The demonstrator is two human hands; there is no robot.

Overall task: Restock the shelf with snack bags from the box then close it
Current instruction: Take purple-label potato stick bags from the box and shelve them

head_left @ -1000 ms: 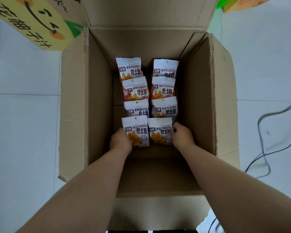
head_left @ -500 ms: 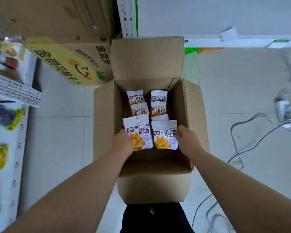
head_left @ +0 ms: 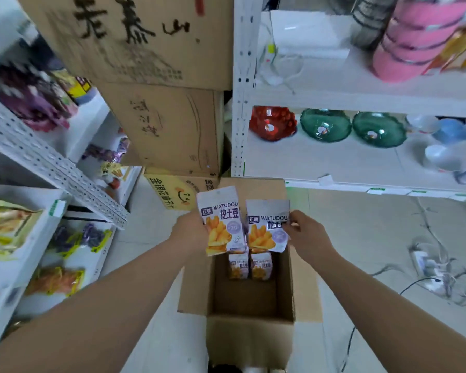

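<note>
An open cardboard box [head_left: 250, 337] stands on the floor in front of me, flaps up. My left hand [head_left: 190, 232] grips a white WATUDOU snack bag [head_left: 221, 219] by its left edge, lifted above the box. My right hand [head_left: 306, 234] pinches a second WATUDOU bag [head_left: 265, 227] by its right edge, beside the first. More snack bags [head_left: 249, 265] stay upright inside the box, partly hidden behind the two held ones. The snack shelf [head_left: 51, 162] with mixed packets runs along my left.
Stacked cardboard boxes [head_left: 156, 117] rise behind the open box, a yellow-printed one [head_left: 172, 193] at the bottom. A white rack [head_left: 361, 160] to the right holds glass bowls and cups. Cables and a power strip [head_left: 428, 267] lie on the floor at right.
Both hands took hold of the front two bags in the box and lifted them out and up. My view rose from the box interior to the shelves.
</note>
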